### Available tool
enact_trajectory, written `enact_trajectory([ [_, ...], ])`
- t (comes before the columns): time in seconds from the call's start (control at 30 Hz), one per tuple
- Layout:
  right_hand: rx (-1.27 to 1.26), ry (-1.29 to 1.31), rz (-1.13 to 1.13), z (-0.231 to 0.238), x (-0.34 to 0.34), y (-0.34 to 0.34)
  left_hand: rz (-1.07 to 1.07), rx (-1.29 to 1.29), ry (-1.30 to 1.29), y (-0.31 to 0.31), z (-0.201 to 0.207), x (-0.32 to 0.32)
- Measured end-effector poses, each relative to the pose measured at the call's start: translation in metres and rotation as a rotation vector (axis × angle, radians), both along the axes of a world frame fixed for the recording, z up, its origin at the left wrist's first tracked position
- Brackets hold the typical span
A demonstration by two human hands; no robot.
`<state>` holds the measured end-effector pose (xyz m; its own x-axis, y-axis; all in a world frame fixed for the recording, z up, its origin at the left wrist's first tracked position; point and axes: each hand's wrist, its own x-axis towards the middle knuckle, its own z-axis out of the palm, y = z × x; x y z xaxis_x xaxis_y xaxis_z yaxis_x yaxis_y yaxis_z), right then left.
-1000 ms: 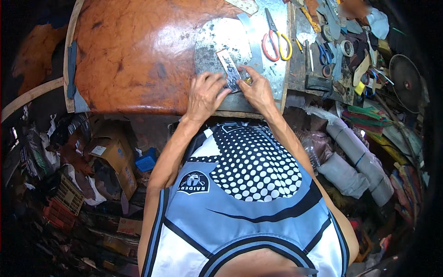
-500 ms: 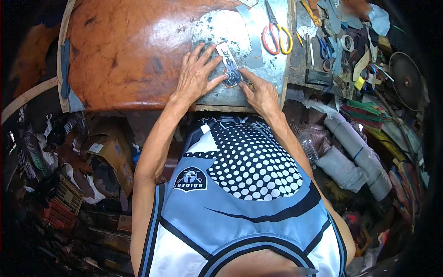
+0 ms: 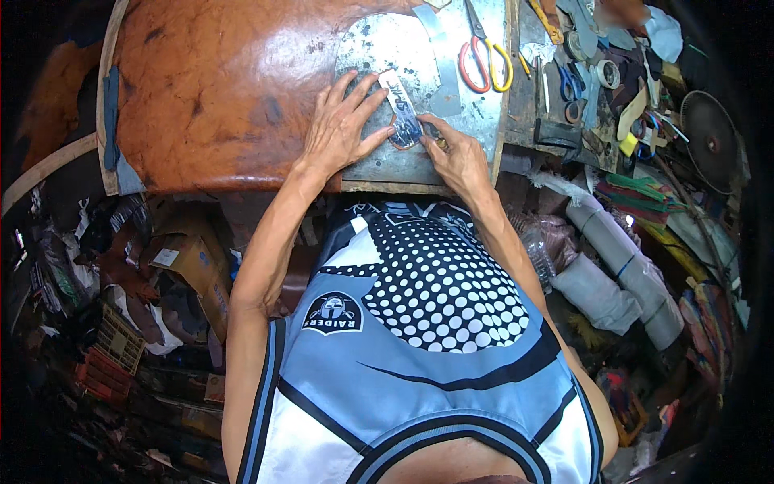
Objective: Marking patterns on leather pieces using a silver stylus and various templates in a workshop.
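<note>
Left hand point(image 3: 337, 123) and right hand point(image 3: 457, 155) at a small pale-and-dark strip point(image 3: 405, 114) on the metal sheet point(image 3: 387, 171).
From where I stand, the left grip is spread, thumb against the strip's edge; the right grip pinches a mostly hidden tool point(image 3: 441, 143) beside the rounded end, scissors point(image 3: 479, 36) lying beyond.

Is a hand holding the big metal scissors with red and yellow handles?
No, the scissors lie on the shiny grey metal surface, apart from both the left hand and the right hand.
</note>
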<state>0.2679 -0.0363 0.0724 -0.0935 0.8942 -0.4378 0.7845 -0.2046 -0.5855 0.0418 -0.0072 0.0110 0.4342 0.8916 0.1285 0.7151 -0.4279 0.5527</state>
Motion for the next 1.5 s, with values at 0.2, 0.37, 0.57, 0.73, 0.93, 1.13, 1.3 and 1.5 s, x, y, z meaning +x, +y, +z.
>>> enact_trajectory([
  [0.2,0.036,0.001,-0.008,-0.002,0.000,-0.001,0.006,-0.014,0.018,0.001,0.000,0.001],
  [0.37,0.063,-0.020,-0.007,-0.002,-0.002,-0.001,0.012,-0.030,0.013,0.001,0.001,0.001],
  [0.57,0.085,-0.006,-0.021,-0.005,-0.001,-0.003,0.014,-0.007,-0.013,0.002,-0.003,0.000],
  [0.73,0.102,-0.007,-0.018,-0.005,-0.002,-0.004,0.012,0.003,-0.041,0.003,-0.002,0.000],
  [0.93,0.090,-0.013,-0.027,0.000,-0.003,-0.003,0.008,0.005,-0.039,0.002,-0.002,0.000],
  [1.13,0.104,-0.005,-0.017,-0.003,-0.001,-0.005,0.018,-0.002,-0.052,0.000,0.002,0.002],
  [1.3,0.109,-0.013,-0.013,0.001,-0.001,-0.003,-0.002,-0.019,-0.035,0.002,0.004,0.001],
  [1.5,0.082,-0.005,-0.006,-0.001,-0.001,-0.003,0.006,-0.018,-0.026,0.002,0.008,0.001],
])
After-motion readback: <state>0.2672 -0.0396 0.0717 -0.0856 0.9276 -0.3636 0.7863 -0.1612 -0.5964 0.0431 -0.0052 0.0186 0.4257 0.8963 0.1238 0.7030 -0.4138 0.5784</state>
